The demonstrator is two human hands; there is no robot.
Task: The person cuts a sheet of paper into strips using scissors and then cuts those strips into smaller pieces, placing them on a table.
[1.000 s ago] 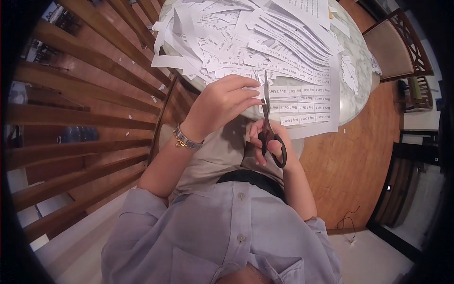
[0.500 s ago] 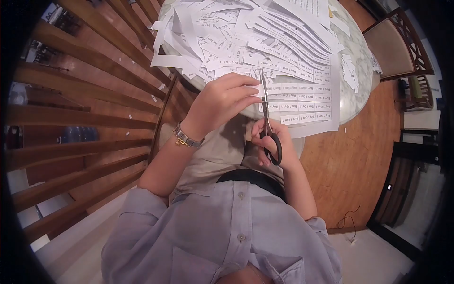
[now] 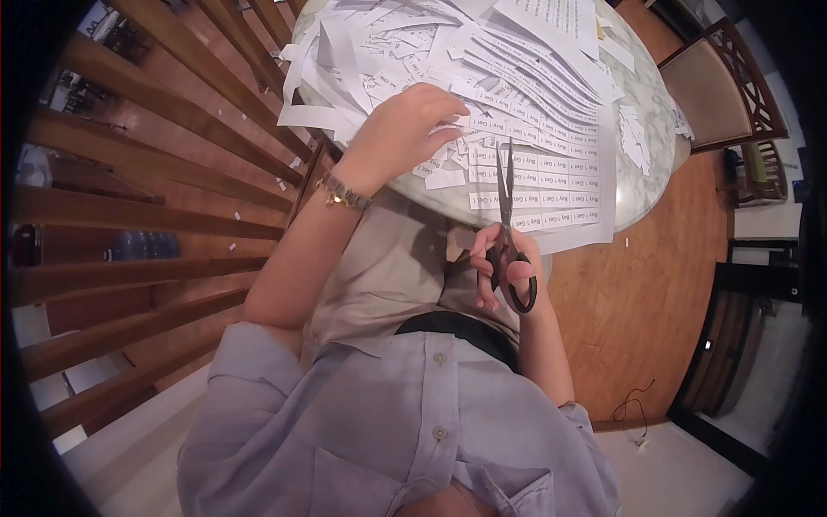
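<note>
My left hand [image 3: 412,129], with a metal watch on its wrist, is at the left end of a printed paper strip [image 3: 517,127] reading "Buy 1 Get 1". Its thumb and fingers close about the strip's end. In my right hand [image 3: 508,263] is a pair of scissors [image 3: 506,194] with black handles, blades slightly apart and pointing away from me over the strips. More cut strips [image 3: 551,179] lie side by side on a white sheet [image 3: 606,194], joined at their right ends. Small cut slips [image 3: 444,177] lie beneath my left hand.
A round marble table [image 3: 648,185] carries a heap of paper offcuts [image 3: 353,60], a printed page [image 3: 551,21] and a small pile of slips [image 3: 634,138]. Wooden slats [image 3: 155,202] run along the left. A padded chair [image 3: 711,86] stands at the right.
My left hand has moved up and slightly left, onto a strip farther away. The scissors have shifted right and their blades have opened. Loose slips now show below my left hand.
</note>
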